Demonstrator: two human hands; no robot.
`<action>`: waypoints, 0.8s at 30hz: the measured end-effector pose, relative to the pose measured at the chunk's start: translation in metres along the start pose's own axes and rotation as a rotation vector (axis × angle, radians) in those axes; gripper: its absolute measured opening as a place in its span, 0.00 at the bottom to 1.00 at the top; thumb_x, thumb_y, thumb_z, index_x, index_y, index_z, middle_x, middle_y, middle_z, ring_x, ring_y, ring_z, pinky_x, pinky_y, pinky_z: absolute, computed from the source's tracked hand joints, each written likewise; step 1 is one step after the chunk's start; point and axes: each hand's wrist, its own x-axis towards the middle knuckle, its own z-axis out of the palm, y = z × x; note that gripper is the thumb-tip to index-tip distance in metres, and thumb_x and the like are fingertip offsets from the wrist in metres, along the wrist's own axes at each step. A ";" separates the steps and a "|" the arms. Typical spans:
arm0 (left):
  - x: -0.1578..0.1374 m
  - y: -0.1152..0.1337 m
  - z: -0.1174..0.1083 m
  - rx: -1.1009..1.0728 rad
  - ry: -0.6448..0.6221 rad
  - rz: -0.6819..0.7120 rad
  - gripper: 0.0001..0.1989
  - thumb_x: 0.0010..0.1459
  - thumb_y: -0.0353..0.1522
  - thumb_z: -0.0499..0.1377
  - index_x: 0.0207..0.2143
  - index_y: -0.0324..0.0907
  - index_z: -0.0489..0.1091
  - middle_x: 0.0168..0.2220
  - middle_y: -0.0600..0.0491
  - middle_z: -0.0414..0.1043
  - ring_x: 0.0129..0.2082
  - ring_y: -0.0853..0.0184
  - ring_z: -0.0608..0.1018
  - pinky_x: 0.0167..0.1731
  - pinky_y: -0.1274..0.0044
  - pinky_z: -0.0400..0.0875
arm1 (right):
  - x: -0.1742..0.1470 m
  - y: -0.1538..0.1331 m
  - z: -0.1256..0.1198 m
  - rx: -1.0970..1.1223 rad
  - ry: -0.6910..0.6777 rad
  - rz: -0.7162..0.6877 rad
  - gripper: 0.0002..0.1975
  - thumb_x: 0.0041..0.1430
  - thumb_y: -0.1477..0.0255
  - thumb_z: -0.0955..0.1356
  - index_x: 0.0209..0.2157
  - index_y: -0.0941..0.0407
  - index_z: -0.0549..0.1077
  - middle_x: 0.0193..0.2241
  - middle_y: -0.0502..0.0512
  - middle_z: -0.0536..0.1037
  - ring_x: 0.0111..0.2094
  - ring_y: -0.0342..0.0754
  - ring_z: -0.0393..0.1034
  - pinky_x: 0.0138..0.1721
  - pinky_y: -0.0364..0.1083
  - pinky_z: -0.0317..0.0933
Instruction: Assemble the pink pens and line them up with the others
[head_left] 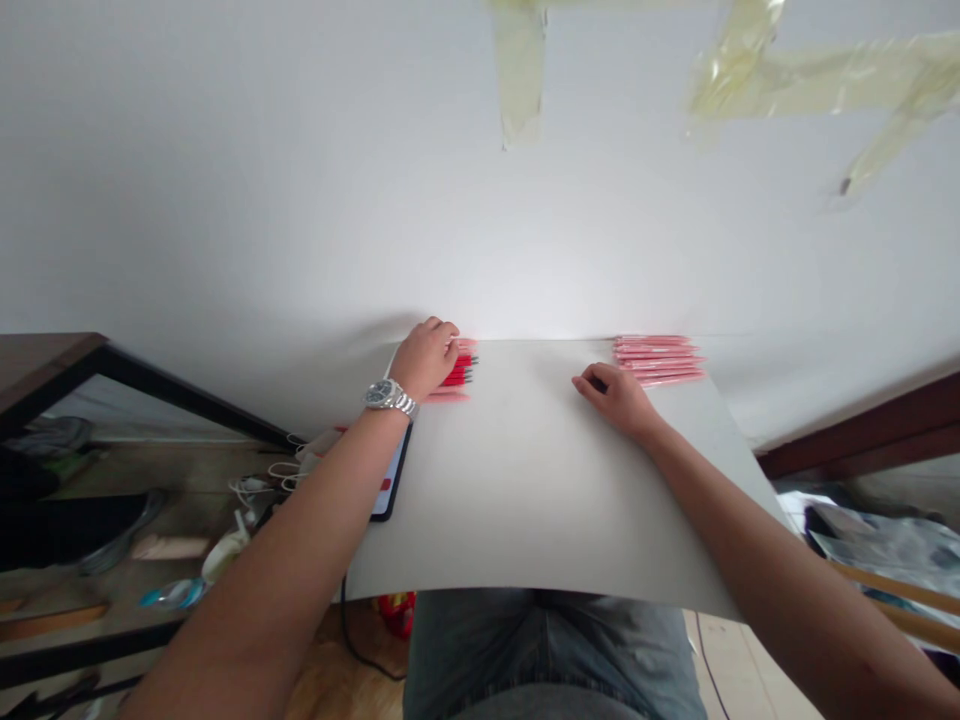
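My left hand, with a metal watch on the wrist, lies over a row of slim sticks at the table's back left edge. Its fingers are bent and closed; whatever is between them is hidden. From under it stick out red pen-like sticks with dark tips and paler pink ones on either side. My right hand is curled shut above the table, thumb against forefinger, with nothing visible in it. Just behind it lies a stack of pink pens, side by side at the back right.
The white table meets a white wall bearing yellowed tape. At the table's left edge, a phone sits partly under my left forearm. Cables and a bottle are at left; plastic bags at right.
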 end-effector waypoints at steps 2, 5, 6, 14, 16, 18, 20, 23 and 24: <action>0.008 -0.017 -0.004 0.056 -0.054 0.006 0.12 0.64 0.30 0.55 0.46 0.41 0.77 0.46 0.43 0.76 0.47 0.54 0.77 0.51 0.65 0.71 | 0.000 0.000 0.000 0.005 -0.004 0.007 0.17 0.67 0.58 0.65 0.27 0.54 0.68 0.24 0.50 0.70 0.26 0.45 0.62 0.31 0.47 0.54; 0.018 -0.035 -0.007 0.156 -0.147 0.016 0.14 0.64 0.30 0.54 0.47 0.41 0.77 0.48 0.44 0.77 0.48 0.55 0.78 0.51 0.66 0.71 | 0.000 -0.001 0.000 0.008 -0.007 0.016 0.17 0.67 0.58 0.65 0.27 0.54 0.68 0.24 0.50 0.70 0.26 0.45 0.62 0.31 0.46 0.54; 0.021 -0.039 -0.008 0.185 -0.192 0.036 0.15 0.64 0.31 0.53 0.48 0.41 0.77 0.49 0.44 0.78 0.49 0.55 0.78 0.50 0.67 0.71 | 0.000 -0.002 0.000 0.009 -0.009 0.018 0.17 0.67 0.58 0.65 0.28 0.54 0.68 0.24 0.50 0.70 0.26 0.45 0.62 0.31 0.46 0.54; 0.034 -0.049 -0.013 0.366 -0.358 0.081 0.17 0.65 0.35 0.52 0.47 0.45 0.79 0.48 0.46 0.81 0.46 0.54 0.81 0.40 0.69 0.70 | 0.000 -0.003 -0.001 0.032 -0.013 0.035 0.17 0.67 0.59 0.66 0.28 0.54 0.69 0.25 0.50 0.70 0.27 0.45 0.61 0.31 0.46 0.53; 0.034 -0.047 -0.014 0.389 -0.370 0.099 0.16 0.64 0.34 0.53 0.46 0.44 0.79 0.46 0.45 0.81 0.45 0.54 0.81 0.40 0.70 0.69 | 0.000 -0.003 -0.001 0.032 -0.015 0.035 0.16 0.67 0.59 0.66 0.28 0.54 0.69 0.25 0.50 0.69 0.27 0.45 0.61 0.31 0.46 0.53; 0.033 -0.044 -0.015 0.414 -0.371 0.125 0.16 0.64 0.33 0.52 0.45 0.44 0.80 0.45 0.44 0.81 0.44 0.54 0.81 0.40 0.70 0.69 | 0.000 -0.002 -0.001 0.034 -0.014 0.032 0.16 0.67 0.59 0.66 0.28 0.54 0.68 0.25 0.50 0.69 0.27 0.45 0.61 0.31 0.46 0.53; 0.033 -0.042 -0.015 0.435 -0.367 0.147 0.16 0.64 0.32 0.52 0.44 0.44 0.80 0.45 0.44 0.81 0.45 0.55 0.81 0.40 0.71 0.68 | 0.000 -0.002 0.000 0.037 -0.011 0.030 0.17 0.67 0.59 0.66 0.28 0.54 0.68 0.25 0.49 0.69 0.27 0.45 0.61 0.31 0.46 0.54; 0.034 -0.040 -0.016 0.450 -0.384 0.158 0.16 0.64 0.32 0.53 0.43 0.44 0.80 0.45 0.43 0.82 0.45 0.55 0.81 0.40 0.71 0.68 | 0.000 -0.002 0.000 0.036 -0.011 0.035 0.17 0.67 0.59 0.66 0.28 0.54 0.68 0.25 0.49 0.69 0.27 0.45 0.61 0.31 0.46 0.53; 0.035 -0.040 -0.016 0.454 -0.395 0.153 0.16 0.64 0.33 0.53 0.43 0.44 0.81 0.45 0.43 0.82 0.44 0.55 0.81 0.41 0.71 0.67 | 0.000 -0.002 0.000 0.034 -0.013 0.036 0.17 0.67 0.59 0.66 0.28 0.54 0.68 0.25 0.49 0.69 0.27 0.45 0.61 0.31 0.46 0.53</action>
